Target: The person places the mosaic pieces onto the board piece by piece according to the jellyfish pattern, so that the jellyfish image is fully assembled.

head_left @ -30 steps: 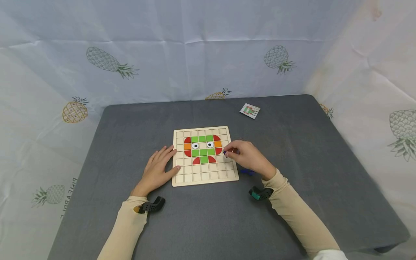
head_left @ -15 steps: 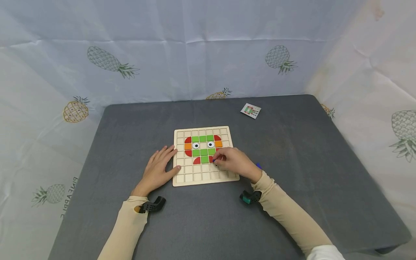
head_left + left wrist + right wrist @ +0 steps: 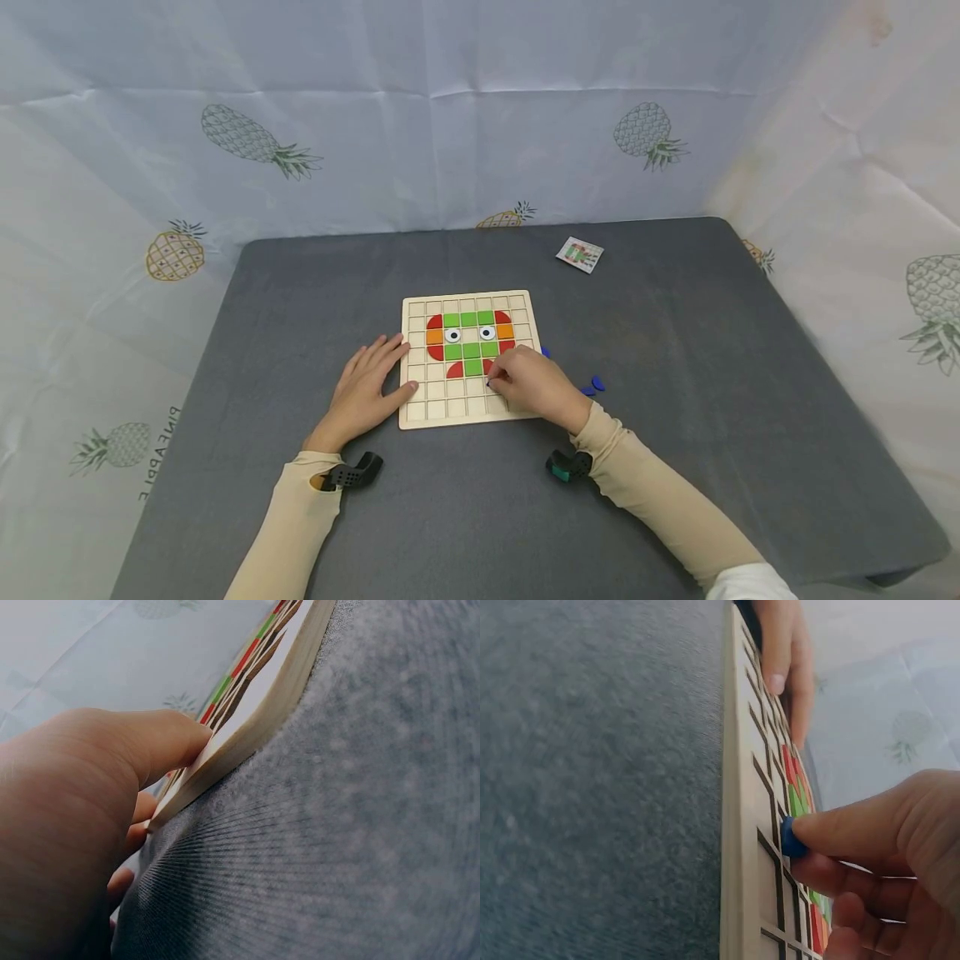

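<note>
A wooden grid board (image 3: pixel 435 410) lies on the grey table with red, orange and green tiles and two eye tiles in its squares. Along its left edge rests my left hand (image 3: pixel 364 390), fingers spread, the thumb on the board's rim. My right hand (image 3: pixel 536 382) is over the lower right part of the board. Between thumb and forefinger it pinches a small blue tile (image 3: pixel 791 838), close over the squares below the green and red tiles. In the head view the fingers hide most of that tile.
Several loose blue tiles (image 3: pixel 597 383) lie on the table (image 3: pixel 675 350) right of the board, partly behind my right hand. A small printed card (image 3: pixel 580 255) with a similar coloured pattern lies near the back edge. Pineapple-print cloth (image 3: pixel 360 183) hangs behind the table.
My right hand has carried the blue tile left and towards me, from the board's right edge to below the red and green tiles. My left hand has stayed in place.
</note>
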Demonstrator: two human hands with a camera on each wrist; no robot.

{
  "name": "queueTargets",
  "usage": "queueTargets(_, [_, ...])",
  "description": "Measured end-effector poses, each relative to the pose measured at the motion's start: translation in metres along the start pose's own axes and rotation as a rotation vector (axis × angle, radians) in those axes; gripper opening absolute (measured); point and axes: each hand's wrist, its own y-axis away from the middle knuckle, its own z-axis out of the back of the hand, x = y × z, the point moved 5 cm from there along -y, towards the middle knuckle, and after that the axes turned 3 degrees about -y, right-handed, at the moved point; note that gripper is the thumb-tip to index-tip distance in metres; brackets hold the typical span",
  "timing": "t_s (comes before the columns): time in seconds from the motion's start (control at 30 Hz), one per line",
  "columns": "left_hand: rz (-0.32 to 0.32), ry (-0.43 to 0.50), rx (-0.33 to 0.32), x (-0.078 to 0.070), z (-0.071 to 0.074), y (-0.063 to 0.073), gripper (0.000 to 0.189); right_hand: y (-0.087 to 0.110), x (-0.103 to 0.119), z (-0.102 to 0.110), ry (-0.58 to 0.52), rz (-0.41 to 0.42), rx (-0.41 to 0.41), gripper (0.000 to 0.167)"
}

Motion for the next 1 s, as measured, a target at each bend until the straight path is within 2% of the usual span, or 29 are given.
queueTargets(0.17, [0.001, -0.001, -0.004, 0.0008, -0.0004, -0.0001, 0.069, 0.0007, -0.0009, -0.0010, 0.033, -0.053, -0.013, 0.011])
queueTargets(0.37, [0.002, 0.001, 0.001, 0.0013, -0.0009, 0.0001, 0.069, 0.0010, -0.0045, 0.0007, 0.035, -0.112, -0.008, 0.028])
queueTargets(0.6, [0.005, 0.001, 0.001, 0.0013, -0.0008, 0.0001, 0.069, 0.0000, -0.0062, 0.0001, 0.020, -0.137, -0.011, 0.036])
queueTargets(0.8, [0.003, 0.002, 0.006, 0.0007, -0.0010, -0.0002, 0.070, 0.0014, -0.0063, 0.0009, 0.016, -0.170, 0.019, 0.035])
queueTargets(1.0, [0.005, 0.000, 0.004, 0.0002, 0.0001, -0.0006, 0.069, 0.0001, -0.0022, 0.0019, 0.032, -0.150, 0.013, 0.035])
